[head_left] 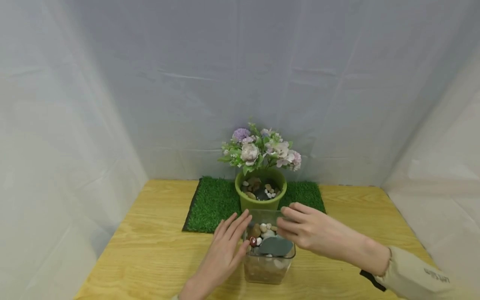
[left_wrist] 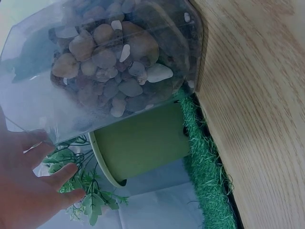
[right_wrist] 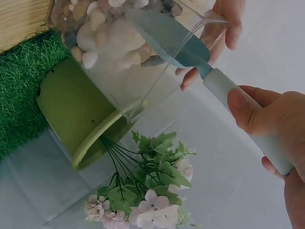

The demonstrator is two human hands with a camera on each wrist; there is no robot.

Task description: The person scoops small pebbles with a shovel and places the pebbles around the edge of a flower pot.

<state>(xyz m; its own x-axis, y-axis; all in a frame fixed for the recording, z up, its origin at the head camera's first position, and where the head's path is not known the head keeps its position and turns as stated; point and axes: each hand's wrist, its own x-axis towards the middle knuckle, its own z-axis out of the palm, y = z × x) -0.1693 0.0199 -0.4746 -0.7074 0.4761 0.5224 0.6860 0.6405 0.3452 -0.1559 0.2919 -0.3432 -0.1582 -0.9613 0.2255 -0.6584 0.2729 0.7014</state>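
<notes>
My right hand (right_wrist: pixel 271 126) is curled snugly round the pale handle of a trowel (head_left: pixel 276 246), thumb laid along it, likely so I can steer the blade, which reaches down inside the clear container (head_left: pixel 264 263) over its pebbles (head_left: pixel 261 231). My left hand (head_left: pixel 226 241) grips nothing: its fingers are straight and spread along the container's left rim, I judge to steady it against the trowel. The container stands on the wooden table (head_left: pixel 150 254), and its high walls oblige the blade to come in from above. Just beyond it, on the turf mat (head_left: pixel 217 204), sits the green pot (head_left: pixel 259 204) with a few stones (head_left: pixel 270 191) inside; whether the two touch, I can't tell. The flowers (head_left: pixel 262 150) rise over the pot, their stems and leaves crowding part of its opening.
</notes>
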